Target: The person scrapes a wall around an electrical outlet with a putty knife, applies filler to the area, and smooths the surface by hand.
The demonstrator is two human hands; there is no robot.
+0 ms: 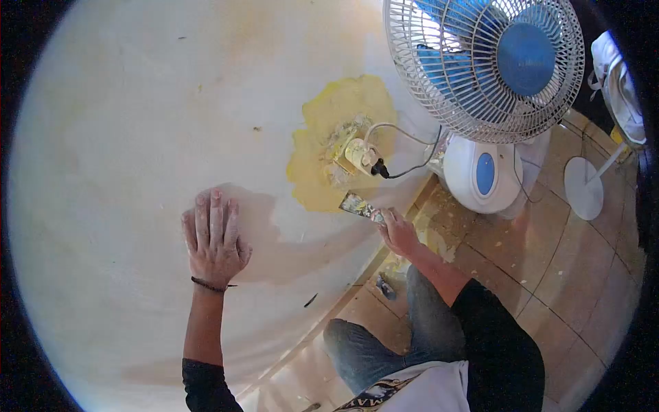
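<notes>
My left hand (215, 240) lies flat against the white wall (137, 137), its dusty fingers stretched upward. In my right hand (399, 233) is a scraper (361, 207), gripped by its handle, its stained blade at the lower edge of a yellow patch (316, 185) on the wall. Just above the blade, a wall socket (357, 156) with rough, chipped surroundings holds a black plug (379, 169) and a pale cable.
A fan (526, 59) with a white cage and blue centre stands at the upper right on its white base (482, 176). Stains mark the tiled floor (549, 254). A round white stand base (583, 188) is farther right. Some small dark object (386, 287) lies near my knees.
</notes>
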